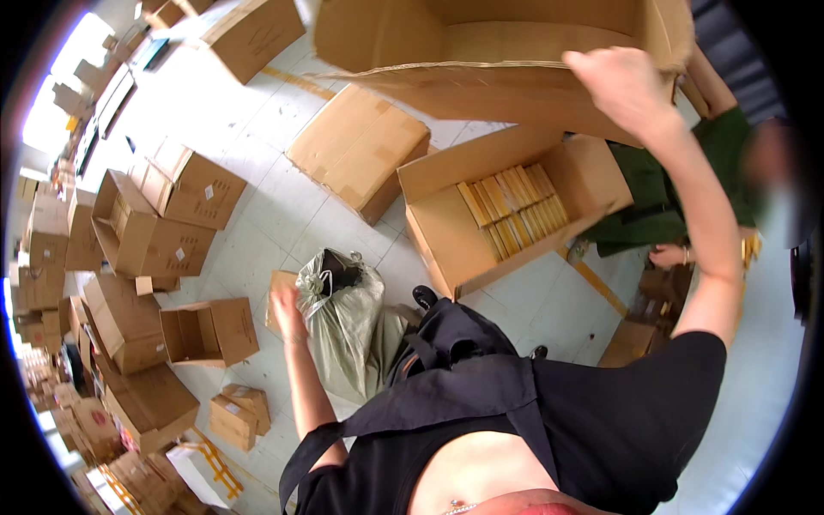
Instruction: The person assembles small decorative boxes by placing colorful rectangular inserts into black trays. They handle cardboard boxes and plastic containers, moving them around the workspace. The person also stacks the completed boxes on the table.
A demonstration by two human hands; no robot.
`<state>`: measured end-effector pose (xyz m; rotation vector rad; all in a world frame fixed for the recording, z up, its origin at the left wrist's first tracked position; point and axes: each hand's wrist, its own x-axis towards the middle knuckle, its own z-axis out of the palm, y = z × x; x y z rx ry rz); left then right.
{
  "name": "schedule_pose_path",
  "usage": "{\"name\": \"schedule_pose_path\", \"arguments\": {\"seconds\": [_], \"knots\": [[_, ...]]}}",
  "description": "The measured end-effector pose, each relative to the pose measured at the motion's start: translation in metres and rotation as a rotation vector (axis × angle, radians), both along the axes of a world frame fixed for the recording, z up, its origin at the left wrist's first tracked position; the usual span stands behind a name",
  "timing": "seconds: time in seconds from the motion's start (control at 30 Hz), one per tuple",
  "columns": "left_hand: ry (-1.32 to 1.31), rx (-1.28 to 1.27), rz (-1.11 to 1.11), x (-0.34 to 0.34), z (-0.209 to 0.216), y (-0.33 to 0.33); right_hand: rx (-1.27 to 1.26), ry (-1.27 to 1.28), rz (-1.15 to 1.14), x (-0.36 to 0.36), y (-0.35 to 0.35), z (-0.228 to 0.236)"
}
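The large open carton (493, 84) is at the top of the view, overlapping the lower carton (433, 239) from where I stand; I can't tell whether it is lifted or propped on something. The right hand (622, 90) is at its near rim, and that grip looks closed on the cardboard edge. The left hand (288, 313) is down beside the grey-green woven sack (350, 322), too blurred for me to tell whether its grip is open or closed.

As for progress, the part of the large carton's inside I can see is bare cardboard, so I'd judge that nothing has been packed there. The lower carton holds two rows of slim yellowish packs (515, 206), with bare space at either end, so it looks only partly filled, and its top is unsealed. The carton (360, 146) just beside it is shut. A co-worker in a green top (725, 163) is close by on the right.
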<state>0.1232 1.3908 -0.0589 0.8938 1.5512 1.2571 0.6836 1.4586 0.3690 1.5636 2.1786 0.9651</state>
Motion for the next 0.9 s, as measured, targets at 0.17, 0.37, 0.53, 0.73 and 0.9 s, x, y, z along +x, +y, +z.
{"name": "schedule_pose_path", "arguments": {"seconds": [0.17, 0.37, 0.53, 0.73, 0.9], "knots": [[-0.265, 0.308, -0.418, 0.072, 0.272, 0.133, 0.117, 0.216, -0.159, 0.011, -0.255, 0.052], [0.464, 0.459, -1.272, 0.188, 0.360, 0.131, 0.229, 0.567, -0.349, 0.005, -0.495, 0.054], [0.706, 0.183, -1.442, 0.228, 0.396, 0.044, 0.299, 0.497, -0.453, 0.030, -0.624, 0.033], [0.201, 0.079, -1.439, 0.232, 0.442, -0.018, 0.597, 1.081, -0.610, 0.008, -0.696, 0.045], [0.367, 0.200, -1.434, 0.270, 0.404, -0.034, 0.651, 1.411, -0.726, 0.099, -0.745, 0.065]]}}
